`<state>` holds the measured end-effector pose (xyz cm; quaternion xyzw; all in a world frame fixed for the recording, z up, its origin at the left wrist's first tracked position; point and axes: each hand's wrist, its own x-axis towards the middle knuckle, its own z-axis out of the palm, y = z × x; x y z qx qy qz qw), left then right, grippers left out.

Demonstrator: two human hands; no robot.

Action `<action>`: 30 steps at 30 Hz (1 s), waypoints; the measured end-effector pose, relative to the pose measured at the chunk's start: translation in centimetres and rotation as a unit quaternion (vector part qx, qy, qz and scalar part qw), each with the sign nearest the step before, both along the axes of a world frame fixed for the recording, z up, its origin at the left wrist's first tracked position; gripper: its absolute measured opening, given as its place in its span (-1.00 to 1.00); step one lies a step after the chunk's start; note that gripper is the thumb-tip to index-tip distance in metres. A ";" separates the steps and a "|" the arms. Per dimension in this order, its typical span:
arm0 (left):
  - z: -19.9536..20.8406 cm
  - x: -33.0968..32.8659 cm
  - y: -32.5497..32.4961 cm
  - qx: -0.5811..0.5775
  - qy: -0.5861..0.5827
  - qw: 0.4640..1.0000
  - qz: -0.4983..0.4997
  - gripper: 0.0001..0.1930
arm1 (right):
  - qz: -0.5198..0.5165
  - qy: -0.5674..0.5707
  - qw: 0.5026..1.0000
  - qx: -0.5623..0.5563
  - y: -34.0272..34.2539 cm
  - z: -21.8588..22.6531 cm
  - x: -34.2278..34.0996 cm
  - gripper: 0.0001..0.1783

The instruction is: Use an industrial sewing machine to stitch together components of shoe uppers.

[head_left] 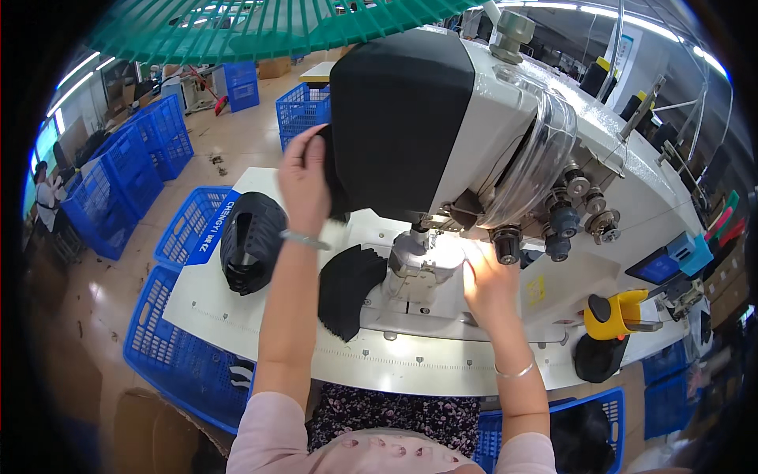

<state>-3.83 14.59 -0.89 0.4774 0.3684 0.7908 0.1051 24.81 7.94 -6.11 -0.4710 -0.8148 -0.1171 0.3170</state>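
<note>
My left hand [304,182] is raised left of the sewing machine's head, its fingers closed on a black fabric piece [337,178]. The machine's dark front cover [403,118] partly hides that piece. Under the bright lamp, my right hand [491,288] lies beside the needle area [426,249] with fingers stretched forward. Glare and a tension knob [507,243] cover some of its fingertips, and nothing shows in its grasp. On the white table [379,371], a fanned stack of black fabric pieces [347,292] rests left of the needle. A black moulded, ribbed object [253,241] stands farther left.
A green slatted cover [284,31] hangs overhead. Blue crates [150,316] stand below the table's left edge, and another crate [618,423] is at lower right. A yellow holder [616,314] and a black pouch-like thing [598,357] sit at the table's right end.
</note>
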 end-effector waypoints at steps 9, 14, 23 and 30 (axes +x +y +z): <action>3.1 4.8 -16.1 -0.132 0.466 0.874 0.050 -0.74 | 0.338 0.335 0.808 -0.347 -5.7 6.3 -5.6 -0.63; 0.4 4.4 -14.8 -0.237 0.372 0.879 -0.184 -0.66 | 0.339 0.359 0.721 -0.486 -4.5 2.8 -2.9 -0.70; -3.8 6.2 -13.2 -0.317 0.116 0.818 -0.465 -0.68 | 0.352 0.468 0.672 -0.453 -5.9 -0.8 -1.7 -0.58; -3.8 6.7 -13.8 -0.322 -0.005 0.772 -0.548 -0.80 | 0.290 0.493 0.716 -0.400 -5.8 -2.1 -1.5 -0.51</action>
